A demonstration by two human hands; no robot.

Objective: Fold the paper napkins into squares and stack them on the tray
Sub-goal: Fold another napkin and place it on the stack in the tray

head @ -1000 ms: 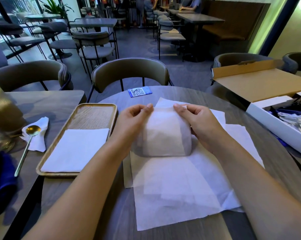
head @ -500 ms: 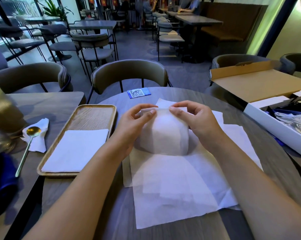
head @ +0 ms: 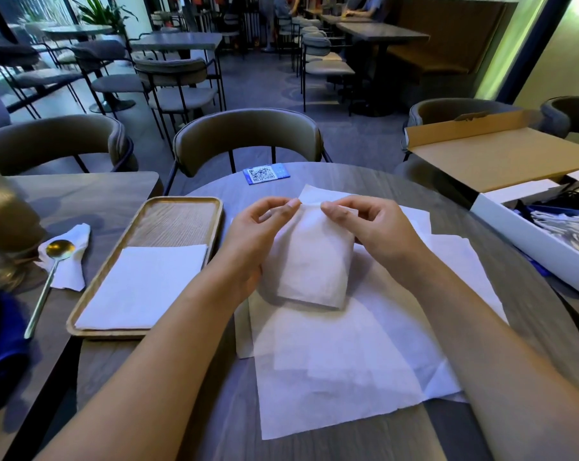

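Item in hand: folded napkin (head: pixel 314 261), white paper, held above the loose sheets and tilted up toward the person
Left hand (head: pixel 251 241): fingertips pinch the napkin's far top edge at its left corner, the palm lying along the left side
Right hand (head: pixel 371 231): fingers curled, pinching the same top edge at its right corner
Long axis: runs away from the person, from the near folded end to the far pinched edge; the piece reads as an oblong, so judged one fold short of a square
Key relation: the napkin lies between the two hands, equally near both; the tray (head: pixel 181 204) lies to the left, just beside the left forearm, so the left hand is the nearer for placing
Loose sheets (head: pixel 331 361): several unfolded napkins overlapping flat on the worktop (head: pixel 348 444), under and around the hands
Tray contents: one folded square napkin (head: pixel 145 287) at the near end, the far end bare wood
Open box (head: pixel 527 247): at right, lid standing back, holds dark and pale bundled items too small to name
Spoon (head: pixel 48 277): gold, resting on a crumpled napkin on the left worktop
Card (head: pixel 266 174): blue with a printed code, at the far edge
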